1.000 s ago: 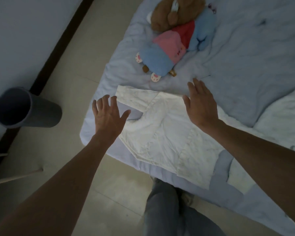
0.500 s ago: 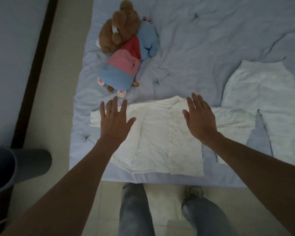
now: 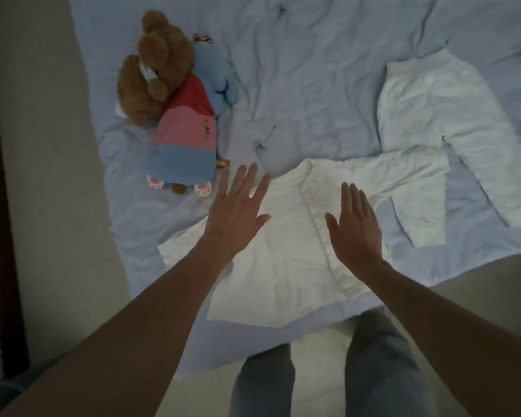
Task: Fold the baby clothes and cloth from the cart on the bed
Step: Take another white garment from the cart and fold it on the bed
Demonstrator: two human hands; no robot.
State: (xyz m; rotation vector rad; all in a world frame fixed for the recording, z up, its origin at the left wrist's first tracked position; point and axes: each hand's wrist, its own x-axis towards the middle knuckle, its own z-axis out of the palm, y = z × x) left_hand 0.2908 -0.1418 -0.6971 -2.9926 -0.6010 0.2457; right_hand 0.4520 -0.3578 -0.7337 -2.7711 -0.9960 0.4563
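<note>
Both arms outstretched, left hand (image 3: 236,216) flat, fingers (image 3: 248,182) spread, right hand (image 3: 355,228) flat (fingers together), palms down

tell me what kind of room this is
Probably a bedroom in a home: a bed with rumpled pale blue bedding, stuffed toys lying on it, and a white baby shirt and baby trousers spread flat.

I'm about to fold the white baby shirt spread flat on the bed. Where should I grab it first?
Probably pinch the cuff end of the outspread sleeve of the baby shirt, coming in from the right with the right hand. That sleeve lies flat and uncovered, free to fold over the button placket.
</note>
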